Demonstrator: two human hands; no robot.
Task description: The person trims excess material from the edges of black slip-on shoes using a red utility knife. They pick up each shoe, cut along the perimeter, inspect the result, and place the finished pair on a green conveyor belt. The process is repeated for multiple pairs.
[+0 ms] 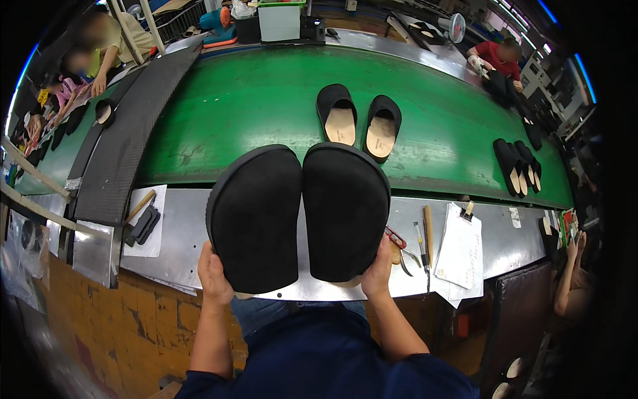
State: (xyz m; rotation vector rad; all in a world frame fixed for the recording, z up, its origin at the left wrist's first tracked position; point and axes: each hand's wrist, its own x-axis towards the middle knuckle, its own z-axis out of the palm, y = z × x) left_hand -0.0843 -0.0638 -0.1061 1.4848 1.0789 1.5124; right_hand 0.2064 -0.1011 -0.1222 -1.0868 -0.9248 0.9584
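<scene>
**Two slippers held sole-up, side by side, heels in the hands**

The left hand (pixel 214 271) curls around the near end of the left black slipper (pixel 254 218), fingers hidden beneath, thumb on its edge. The right hand (pixel 379 269) grips the near end of the right black slipper (pixel 345 209) the same way. Both soles face up and touch along their inner edges, their long axes running straight away from the hands toward the green conveyor belt (pixel 219 113). Beyond the toes, a second pair of black slippers (pixel 359 121) lies open-side up on the belt. Just right of the right hand, red-handled snips (pixel 399 241) rest on the metal bench (pixel 179 233).
</scene>
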